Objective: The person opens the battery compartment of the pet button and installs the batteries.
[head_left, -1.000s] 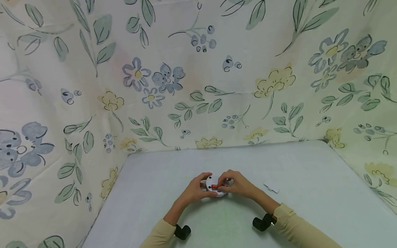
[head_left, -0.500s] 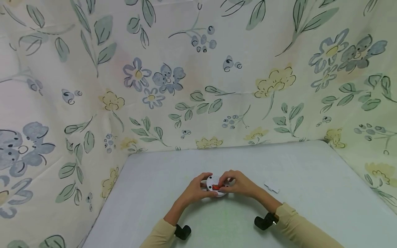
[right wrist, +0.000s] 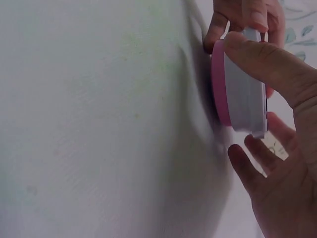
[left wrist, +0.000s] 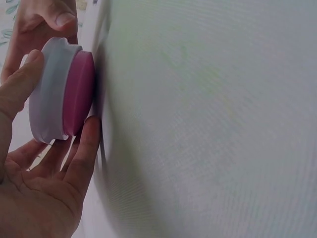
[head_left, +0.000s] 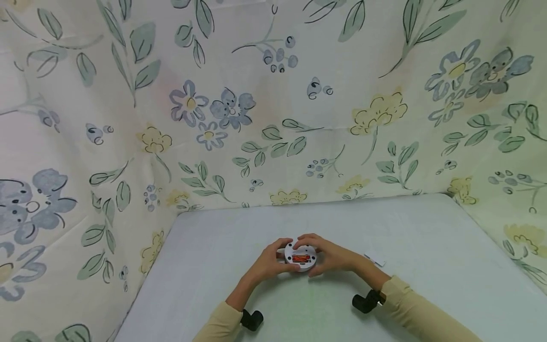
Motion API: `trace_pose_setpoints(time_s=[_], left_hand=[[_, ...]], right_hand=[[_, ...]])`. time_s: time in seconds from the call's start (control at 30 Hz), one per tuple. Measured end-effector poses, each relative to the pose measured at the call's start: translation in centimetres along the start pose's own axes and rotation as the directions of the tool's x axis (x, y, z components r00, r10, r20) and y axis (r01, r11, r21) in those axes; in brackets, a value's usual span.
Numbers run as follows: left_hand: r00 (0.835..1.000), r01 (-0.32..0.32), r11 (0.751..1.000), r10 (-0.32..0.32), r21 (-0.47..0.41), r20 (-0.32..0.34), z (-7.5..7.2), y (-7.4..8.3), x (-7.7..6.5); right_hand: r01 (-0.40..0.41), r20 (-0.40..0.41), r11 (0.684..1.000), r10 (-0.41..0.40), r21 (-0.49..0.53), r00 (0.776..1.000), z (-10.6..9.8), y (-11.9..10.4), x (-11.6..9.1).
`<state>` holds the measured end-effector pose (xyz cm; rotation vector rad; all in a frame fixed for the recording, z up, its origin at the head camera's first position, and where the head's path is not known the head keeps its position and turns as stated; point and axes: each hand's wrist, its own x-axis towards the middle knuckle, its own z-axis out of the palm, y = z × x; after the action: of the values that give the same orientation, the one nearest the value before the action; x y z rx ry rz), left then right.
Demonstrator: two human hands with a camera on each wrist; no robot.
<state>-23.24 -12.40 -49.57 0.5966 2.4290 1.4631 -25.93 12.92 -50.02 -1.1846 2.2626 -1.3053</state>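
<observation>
A round white device [head_left: 305, 251] with a pink face lies pink side down at the middle of the table, its battery compartment turned up. Red-orange batteries [head_left: 301, 259] sit inside the uncovered compartment. My left hand [head_left: 269, 260] grips the device by its left side; in the left wrist view the thumb is on the white rim and a finger reaches the pink side [left wrist: 79, 91]. My right hand [head_left: 335, 256] is spread around the right side, its thumb near the rim and its fingers loosely apart, holding nothing. Its exact contact with the device is unclear.
A small white flat piece, seemingly the battery cover [head_left: 378, 261], lies to the right, partly hidden behind my right forearm. A white cloth covers the table [head_left: 231, 232]. Floral fabric [head_left: 273, 142] hangs behind and on both sides. Black wrist cameras [head_left: 365, 301] sit below both hands.
My right fingers have come off the batteries and opened out around the device's right side, baring the compartment with its batteries. The left hand and the device have stayed in place.
</observation>
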Motion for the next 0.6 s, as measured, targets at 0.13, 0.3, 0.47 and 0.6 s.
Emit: trace_pose_setpoints(time_s=[0.13,0.3,0.47,0.6], left_hand=[[1.000,-0.015,1.000,0.015,0.017,0.012,-0.04,-0.12,-0.03],[0.998,-0.059,0.997,0.058,0.047,0.027,-0.13,-0.15,-0.15],[0.998,-0.061,0.997,0.059,0.055,0.027,-0.17,-0.06,-0.28],[0.999,-0.038,0.996,0.036,0.079,0.027,-0.25,-0.11,-0.34]], right_hand=[[0.027,0.017,0.999,-0.026,-0.023,1.000,0.46,0.05,0.42],[0.016,0.021,0.999,-0.015,-0.046,1.000,0.77,0.03,0.62],[0.015,0.026,0.999,-0.014,-0.036,1.000,0.77,-0.11,0.65],[0.027,0.035,0.999,-0.025,-0.034,0.999,0.74,-0.25,0.79]])
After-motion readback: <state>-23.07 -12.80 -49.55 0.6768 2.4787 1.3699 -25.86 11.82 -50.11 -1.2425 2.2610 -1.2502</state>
